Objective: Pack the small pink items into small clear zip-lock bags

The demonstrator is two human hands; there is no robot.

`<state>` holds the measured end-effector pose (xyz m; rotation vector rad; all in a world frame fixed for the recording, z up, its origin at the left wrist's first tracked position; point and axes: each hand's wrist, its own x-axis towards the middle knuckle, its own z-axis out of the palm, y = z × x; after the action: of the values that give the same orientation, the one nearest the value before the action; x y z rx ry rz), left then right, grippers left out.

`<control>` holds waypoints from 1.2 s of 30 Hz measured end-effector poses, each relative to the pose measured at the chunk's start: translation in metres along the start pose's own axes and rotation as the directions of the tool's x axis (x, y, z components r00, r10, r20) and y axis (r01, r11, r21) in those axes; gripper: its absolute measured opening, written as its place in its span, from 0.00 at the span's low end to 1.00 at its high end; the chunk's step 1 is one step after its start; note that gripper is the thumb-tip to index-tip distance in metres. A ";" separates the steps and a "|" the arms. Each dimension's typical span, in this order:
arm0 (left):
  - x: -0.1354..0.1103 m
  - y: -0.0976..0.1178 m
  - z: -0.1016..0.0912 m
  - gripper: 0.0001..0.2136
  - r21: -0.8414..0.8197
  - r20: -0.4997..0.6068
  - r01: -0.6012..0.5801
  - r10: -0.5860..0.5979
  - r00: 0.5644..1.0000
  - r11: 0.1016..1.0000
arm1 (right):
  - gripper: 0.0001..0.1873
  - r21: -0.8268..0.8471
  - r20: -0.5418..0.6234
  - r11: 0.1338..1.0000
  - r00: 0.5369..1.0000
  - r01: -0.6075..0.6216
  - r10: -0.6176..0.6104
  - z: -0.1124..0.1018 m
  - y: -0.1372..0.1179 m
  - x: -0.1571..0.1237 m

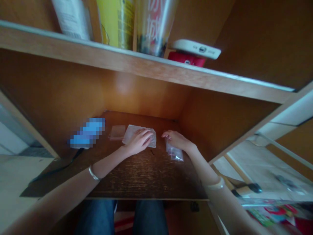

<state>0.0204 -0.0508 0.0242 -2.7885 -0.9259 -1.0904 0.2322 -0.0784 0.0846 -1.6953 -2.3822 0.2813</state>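
Observation:
My left hand (141, 141) rests on a whitish translucent plastic bag (130, 131) that lies flat on the brown wooden surface. Its fingers are slightly bent, laid over the bag's right part. To the left of that bag lies a small stack of clear plastic pieces (117, 132). My right hand (175, 139) is over several small clear plastic bags (175, 154) at the right. Its fingers are curled with the tips close together, pointing left; whatever is between them, if anything, is too small to make out.
A pixelated blue screen (88, 133) with a cable (58, 169) stands at the left. Overhead, a shelf edge (137, 63) carries a yellow container (116, 23), a clear printed container (155, 26) and a white device (197, 48) on a red item. Wooden side walls enclose the surface.

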 end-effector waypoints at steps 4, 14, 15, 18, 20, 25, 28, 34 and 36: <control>-0.004 0.014 0.011 0.12 -0.099 0.067 -0.089 0.096 0.993 0.991 | 0.16 0.125 0.188 0.990 0.981 -0.070 0.045 -0.014 0.037 -0.006; -0.006 0.012 0.008 0.20 -0.326 -0.086 0.046 -0.079 0.993 0.944 | 0.12 0.649 0.266 0.758 0.952 -0.059 -0.153 -0.045 0.014 0.006; -0.007 0.012 0.009 0.22 -0.358 -0.104 0.047 -0.090 0.991 0.932 | 0.13 0.720 0.242 0.690 0.958 -0.070 -0.155 -0.043 0.011 0.009; -0.007 0.007 0.012 0.19 -0.413 -0.172 0.091 -0.175 0.969 0.906 | 0.13 0.847 0.232 0.520 0.957 -0.110 -0.175 -0.030 0.004 0.018; -0.007 0.002 0.014 0.17 -0.432 -0.201 0.148 -0.255 0.946 0.890 | 0.12 0.868 0.282 0.468 0.940 -0.164 -0.193 -0.020 0.003 0.022; -0.005 -0.008 0.012 0.13 -0.439 -0.251 0.222 -0.356 0.900 0.871 | 0.12 0.893 0.339 0.388 0.909 -0.228 -0.245 -0.003 0.009 0.028; -0.004 -0.005 0.009 0.10 -0.432 -0.240 0.249 -0.377 0.895 0.867 | 0.13 0.936 0.272 0.276 0.945 -0.216 -0.181 0.006 0.014 0.032; -0.006 0.005 0.008 0.13 -0.264 -0.225 0.187 -0.249 0.942 0.946 | 0.10 0.999 0.038 -0.014 0.993 -0.036 0.108 0.029 0.009 0.044; -0.006 0.004 0.007 0.16 -0.180 -0.292 0.189 -0.236 0.927 0.965 | 0.11 0.998 0.002 -0.059 0.985 0.008 0.171 0.037 0.003 0.048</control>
<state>0.0237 -0.0560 0.0162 -2.5517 -1.1689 -1.6373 0.2094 -0.0337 0.0513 -0.8889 -1.0539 1.4815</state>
